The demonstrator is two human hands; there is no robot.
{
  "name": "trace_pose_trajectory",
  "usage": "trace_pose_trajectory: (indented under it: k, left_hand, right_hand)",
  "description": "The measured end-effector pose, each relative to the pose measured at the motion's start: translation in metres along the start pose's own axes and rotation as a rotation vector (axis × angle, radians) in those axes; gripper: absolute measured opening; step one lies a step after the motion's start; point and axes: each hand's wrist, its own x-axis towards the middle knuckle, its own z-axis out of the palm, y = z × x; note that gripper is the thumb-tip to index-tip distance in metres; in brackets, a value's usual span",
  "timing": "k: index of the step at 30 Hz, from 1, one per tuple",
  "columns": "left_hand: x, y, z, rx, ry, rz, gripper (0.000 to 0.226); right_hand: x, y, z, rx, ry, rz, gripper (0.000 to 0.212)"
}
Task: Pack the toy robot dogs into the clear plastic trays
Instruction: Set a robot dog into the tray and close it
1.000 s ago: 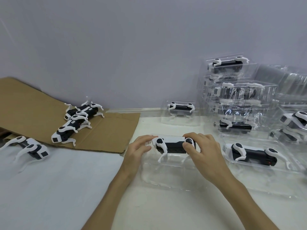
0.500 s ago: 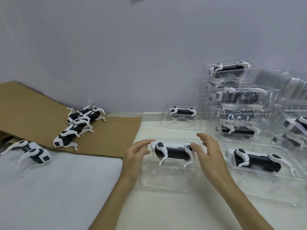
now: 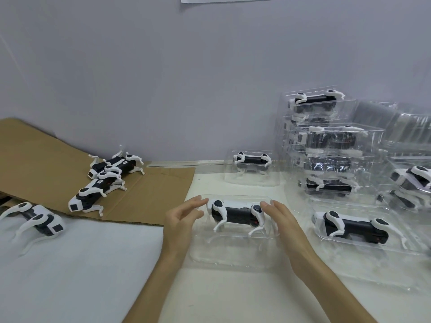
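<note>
A black-and-white toy robot dog [image 3: 236,215] lies on its side in a clear plastic tray [image 3: 233,255] in front of me. My left hand [image 3: 180,221] hovers at the tray's left end, fingers relaxed and holding nothing. My right hand [image 3: 283,226] is at the dog's right end with straight fingers, just off the toy. Loose dogs lie on the left: two on the cardboard [image 3: 109,167] [image 3: 92,198] and one on white foam [image 3: 38,219].
Brown cardboard [image 3: 151,197] lies flat at the left. A packed tray [image 3: 253,167] stands by the wall, another [image 3: 356,226] to the right. A tall stack of packed trays [image 3: 326,145] and more trays [image 3: 412,180] fill the right side.
Both hands let go of the dog and drew back from it; the toy now rests in the tray on its own. The view has tilted up slightly.
</note>
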Motion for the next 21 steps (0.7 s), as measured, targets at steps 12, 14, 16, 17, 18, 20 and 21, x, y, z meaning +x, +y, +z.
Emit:
trace_pose_trajectory:
  k: [12, 14, 16, 17, 18, 20, 21]
  left_hand:
    - [-0.003, 0.011, -0.003, 0.043, -0.153, -0.25, 0.06]
    - [-0.004, 0.014, -0.003, 0.09, -0.204, -0.336, 0.062]
    - [-0.007, 0.015, -0.003, 0.097, -0.281, -0.371, 0.05]
    - [-0.008, 0.016, -0.003, 0.088, -0.292, -0.362, 0.046]
    - [-0.008, 0.017, -0.004, 0.088, -0.281, -0.341, 0.047]
    - [-0.006, 0.016, -0.005, 0.125, -0.227, -0.272, 0.062]
    - [-0.005, 0.016, -0.005, 0.137, -0.207, -0.238, 0.069]
  right_hand:
    - [0.0, 0.005, -0.004, -0.044, -0.018, -0.044, 0.049]
    - [-0.002, 0.003, -0.003, -0.036, -0.04, -0.046, 0.039]
    - [-0.002, 0.003, -0.003, -0.025, -0.034, -0.061, 0.036]
    - [-0.002, 0.003, -0.004, -0.023, -0.027, -0.073, 0.039]
    - [-0.001, 0.003, -0.004, -0.02, -0.021, -0.085, 0.047]
    - [-0.001, 0.002, -0.005, -0.008, -0.015, -0.106, 0.064]
    - [-0.002, 0.0, -0.004, 0.011, -0.025, -0.124, 0.068]
